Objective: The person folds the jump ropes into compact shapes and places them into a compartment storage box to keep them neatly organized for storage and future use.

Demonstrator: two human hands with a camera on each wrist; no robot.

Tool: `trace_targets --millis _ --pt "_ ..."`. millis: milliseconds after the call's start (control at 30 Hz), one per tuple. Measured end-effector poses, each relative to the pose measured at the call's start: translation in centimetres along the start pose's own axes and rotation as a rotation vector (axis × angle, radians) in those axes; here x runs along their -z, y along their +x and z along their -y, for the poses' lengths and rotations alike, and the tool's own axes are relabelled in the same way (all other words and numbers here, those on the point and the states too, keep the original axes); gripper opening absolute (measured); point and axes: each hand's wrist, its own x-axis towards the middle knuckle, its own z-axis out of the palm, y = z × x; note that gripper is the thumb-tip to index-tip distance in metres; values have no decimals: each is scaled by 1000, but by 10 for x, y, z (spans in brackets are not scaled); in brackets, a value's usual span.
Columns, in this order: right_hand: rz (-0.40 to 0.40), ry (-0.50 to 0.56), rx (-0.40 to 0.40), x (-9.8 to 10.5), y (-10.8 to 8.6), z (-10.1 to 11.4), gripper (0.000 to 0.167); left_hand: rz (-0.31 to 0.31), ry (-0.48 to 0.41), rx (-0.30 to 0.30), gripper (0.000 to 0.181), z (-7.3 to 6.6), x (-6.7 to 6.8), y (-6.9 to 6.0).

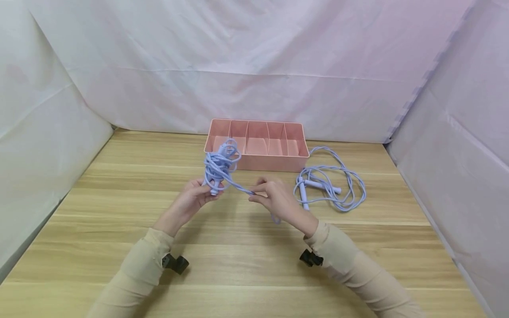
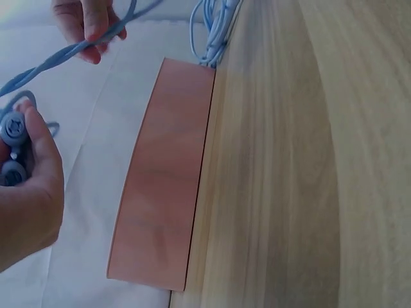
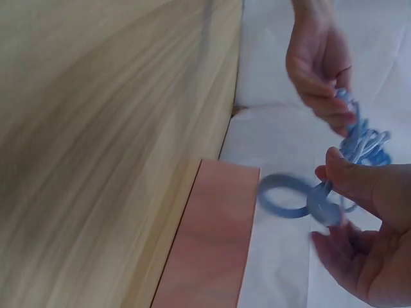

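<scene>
A light-blue jump rope [image 1: 218,167] is bundled at the left hand [image 1: 187,204], its cord wound in loose coils around the handles. That hand grips the handles low down, and two round handle ends [image 2: 14,128] show side by side in the left wrist view. A doubled, twisted length of cord [image 2: 54,59] runs taut from the bundle to the right hand [image 1: 281,202], which pinches it between thumb and fingers. Below the right hand hangs a small loop of cord [image 3: 282,196], blurred in the right wrist view. Both hands are above the table, in front of a pink box.
The pink divided box [image 1: 270,163] stands at the back of the wooden table [image 1: 246,274], its several compartments facing up. Right of it lies a second light-blue jump rope [image 1: 303,194], loosely coiled with two handles. White cloth [image 1: 254,57] walls the back and both sides.
</scene>
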Motion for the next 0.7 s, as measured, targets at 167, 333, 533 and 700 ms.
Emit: trace_targets --millis 167,333,533,700 --pt "18 -63 36 2 1 -7 16 152 99 -41 38 4 -4 -4" --pt "58 -25 113 0 3 -16 13 238 171 -49 28 5 -6 -7" --pt "65 39 86 -4 6 -24 9 319 247 -10 27 7 -9 -8" --pt "81 226 11 -8 8 -28 6 382 285 61 25 11 -13 -10"
